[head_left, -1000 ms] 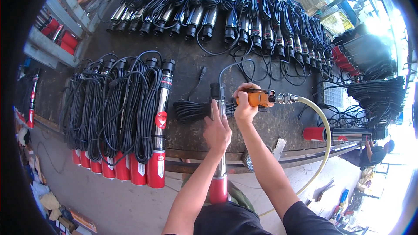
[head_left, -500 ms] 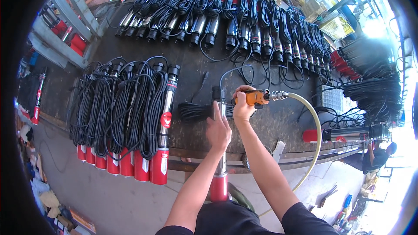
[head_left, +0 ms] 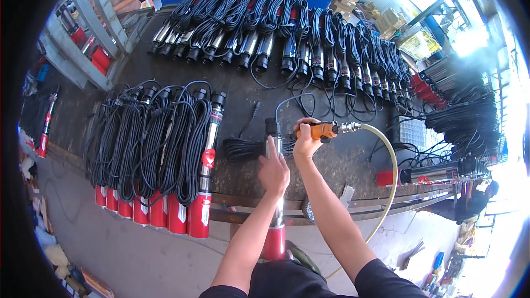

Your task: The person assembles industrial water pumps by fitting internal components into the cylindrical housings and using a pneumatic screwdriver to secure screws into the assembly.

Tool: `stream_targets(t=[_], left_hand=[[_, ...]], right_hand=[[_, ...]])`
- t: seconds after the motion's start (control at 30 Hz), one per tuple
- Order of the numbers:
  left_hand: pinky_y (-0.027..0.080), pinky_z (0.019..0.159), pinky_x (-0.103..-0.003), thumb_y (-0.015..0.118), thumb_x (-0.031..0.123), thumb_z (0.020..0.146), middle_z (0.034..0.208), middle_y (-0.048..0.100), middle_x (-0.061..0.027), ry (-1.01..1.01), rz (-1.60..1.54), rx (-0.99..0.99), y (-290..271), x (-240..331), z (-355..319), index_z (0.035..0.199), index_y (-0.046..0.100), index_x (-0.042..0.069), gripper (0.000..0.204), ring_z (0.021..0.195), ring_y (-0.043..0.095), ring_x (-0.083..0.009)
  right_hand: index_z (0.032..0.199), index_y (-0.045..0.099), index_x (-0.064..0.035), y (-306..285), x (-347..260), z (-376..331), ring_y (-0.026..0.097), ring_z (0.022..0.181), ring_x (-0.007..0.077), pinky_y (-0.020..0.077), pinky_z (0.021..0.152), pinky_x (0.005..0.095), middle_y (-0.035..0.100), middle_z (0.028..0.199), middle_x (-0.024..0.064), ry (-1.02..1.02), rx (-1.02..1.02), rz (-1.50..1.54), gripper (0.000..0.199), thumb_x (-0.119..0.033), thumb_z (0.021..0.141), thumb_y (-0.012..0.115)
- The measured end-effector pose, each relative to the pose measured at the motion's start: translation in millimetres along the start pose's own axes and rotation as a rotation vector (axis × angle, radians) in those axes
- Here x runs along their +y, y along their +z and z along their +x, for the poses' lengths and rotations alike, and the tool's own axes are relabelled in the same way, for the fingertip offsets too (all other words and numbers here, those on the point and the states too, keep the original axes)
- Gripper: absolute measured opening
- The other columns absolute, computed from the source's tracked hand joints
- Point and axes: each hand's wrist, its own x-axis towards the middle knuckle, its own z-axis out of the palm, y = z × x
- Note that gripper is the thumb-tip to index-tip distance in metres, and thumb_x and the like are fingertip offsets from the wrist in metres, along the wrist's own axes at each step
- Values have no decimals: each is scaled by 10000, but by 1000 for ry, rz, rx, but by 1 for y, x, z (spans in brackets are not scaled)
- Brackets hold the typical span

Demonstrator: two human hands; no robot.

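Dark, scuffed worktop (head_left: 243,105) fills the view, loaded with pumps and cable. Nearest the person, a long steel pump with a red base (head_left: 276,226) lies lengthwise, its red end hanging over the worktop's front edge toward the body. Left hand (head_left: 274,172) is laid over the steel tube, fingers wrapped around it, thumb pointing up the shaft: a closed grip on the pump. Just beyond, the right hand (head_left: 305,142) is clamped around an orange air tool (head_left: 317,131), held level at the pump's top end; its metal fitting runs right into a pale hose (head_left: 391,171) that curves down off the worktop. A black cable bundle (head_left: 243,148) lies just left of the hands. Further left, a row of red-based pumps (head_left: 165,176) sits side by side, each wrapped in black cable. Off to the right, one more pump (head_left: 430,175) lies crosswise. At the far edge, a long fanned row of cable-wrapped pumps (head_left: 287,38) stretches across.
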Motion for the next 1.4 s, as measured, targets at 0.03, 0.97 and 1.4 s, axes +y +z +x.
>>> stream_targets(t=[0.03,0.97,1.4], left_hand=[[537,567,-440,509,267,991,946,565,-238,0,3,-3,0,1,0,1600,125,251,720,656,632,-370],[557,742,-434,555,283,958,1030,526,-216,-28,55,-11,-1,8,-1,1570,275,269,673,896,625,-355],[586,740,-415,591,328,951,1114,553,-226,-67,54,55,5,10,2,1456,285,-100,729,974,638,-361]], right_hand=[[966,589,10,1,-1,-1,590,687,168,493,668,298,622,838,103,-8,20,13,169,6,808,529],[1020,553,-30,9,-9,-10,583,705,165,482,667,290,588,862,80,-14,-175,-69,203,-13,818,539],[921,550,-22,18,-7,-2,577,691,171,489,662,299,592,829,88,3,-163,-105,129,35,808,529]])
